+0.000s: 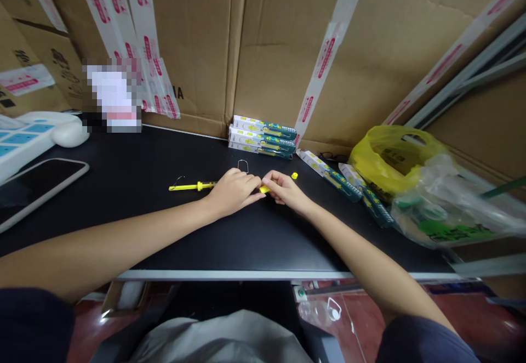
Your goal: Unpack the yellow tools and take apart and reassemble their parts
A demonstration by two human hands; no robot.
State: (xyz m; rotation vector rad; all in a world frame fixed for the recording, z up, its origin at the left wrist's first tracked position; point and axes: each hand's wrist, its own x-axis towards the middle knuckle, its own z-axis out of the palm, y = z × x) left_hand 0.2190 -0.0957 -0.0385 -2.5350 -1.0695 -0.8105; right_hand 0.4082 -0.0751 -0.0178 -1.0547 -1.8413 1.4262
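Beside the left hand [232,192], curling over a yellow tool [200,186], grip unclear, the right hand [288,192] is pinching a yellow piece [264,189].

from up here i am watching my left hand [235,193] gripping a yellow tool [191,186] that is sticking out past its fingers. my right fingers are pinching its yellow end [264,189]; a small yellow cap [295,176] is lying just beyond them, printed boxes [263,137] farther off.

near tabletop [246,248] is open, stacked boxes [262,137] block the far middle
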